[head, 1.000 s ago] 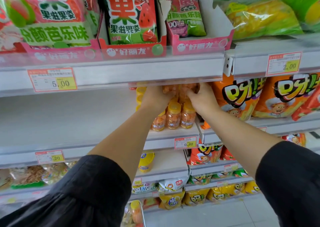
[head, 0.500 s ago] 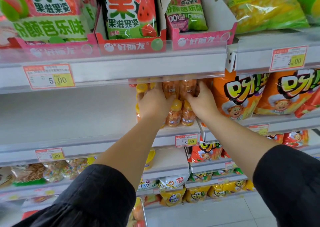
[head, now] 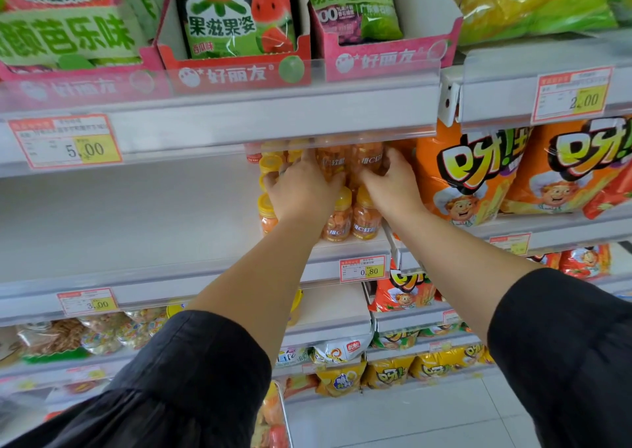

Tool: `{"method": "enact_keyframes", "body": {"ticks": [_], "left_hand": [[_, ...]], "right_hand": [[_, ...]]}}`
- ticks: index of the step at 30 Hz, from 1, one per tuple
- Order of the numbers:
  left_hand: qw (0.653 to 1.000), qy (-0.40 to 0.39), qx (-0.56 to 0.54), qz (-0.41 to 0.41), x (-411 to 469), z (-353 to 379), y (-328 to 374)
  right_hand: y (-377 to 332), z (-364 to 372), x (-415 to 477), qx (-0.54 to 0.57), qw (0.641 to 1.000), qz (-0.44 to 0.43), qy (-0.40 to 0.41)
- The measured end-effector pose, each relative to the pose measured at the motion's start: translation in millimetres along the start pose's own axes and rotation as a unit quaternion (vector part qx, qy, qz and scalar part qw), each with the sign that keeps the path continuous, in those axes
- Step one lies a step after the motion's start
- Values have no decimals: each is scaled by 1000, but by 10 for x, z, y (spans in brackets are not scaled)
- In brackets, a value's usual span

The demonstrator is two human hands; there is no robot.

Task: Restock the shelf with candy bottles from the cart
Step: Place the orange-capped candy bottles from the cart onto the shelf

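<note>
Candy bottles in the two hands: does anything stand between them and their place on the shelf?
Nothing visible does. The left hand and right hand hold the candy bottles just above the lower row of yellow-lidded bottles; the orange snack bags stand aside, at the right.

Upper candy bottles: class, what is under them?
Lower candy bottles with yellow lids, on the shelf. Left hand and right hand, gripping the upper candy bottles, hide part of them.

On the shelf (head: 136, 215) candy bottles (head: 365, 218) stand stacked, snack bags (head: 461, 174) to their right.
</note>
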State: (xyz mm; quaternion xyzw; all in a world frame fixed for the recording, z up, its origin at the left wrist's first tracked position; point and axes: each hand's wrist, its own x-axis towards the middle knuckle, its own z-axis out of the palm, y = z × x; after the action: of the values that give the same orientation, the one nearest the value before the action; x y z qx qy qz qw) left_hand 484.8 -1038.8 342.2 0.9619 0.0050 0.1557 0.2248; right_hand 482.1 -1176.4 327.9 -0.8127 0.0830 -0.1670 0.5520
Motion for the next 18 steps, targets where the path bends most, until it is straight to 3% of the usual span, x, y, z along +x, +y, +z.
{"method": "enact_keyframes", "body": {"ticks": [18], "left_hand": [[998, 10, 30, -55, 266, 0, 121]], "right_hand": [[55, 132, 362, 32, 999, -12, 20]]}}
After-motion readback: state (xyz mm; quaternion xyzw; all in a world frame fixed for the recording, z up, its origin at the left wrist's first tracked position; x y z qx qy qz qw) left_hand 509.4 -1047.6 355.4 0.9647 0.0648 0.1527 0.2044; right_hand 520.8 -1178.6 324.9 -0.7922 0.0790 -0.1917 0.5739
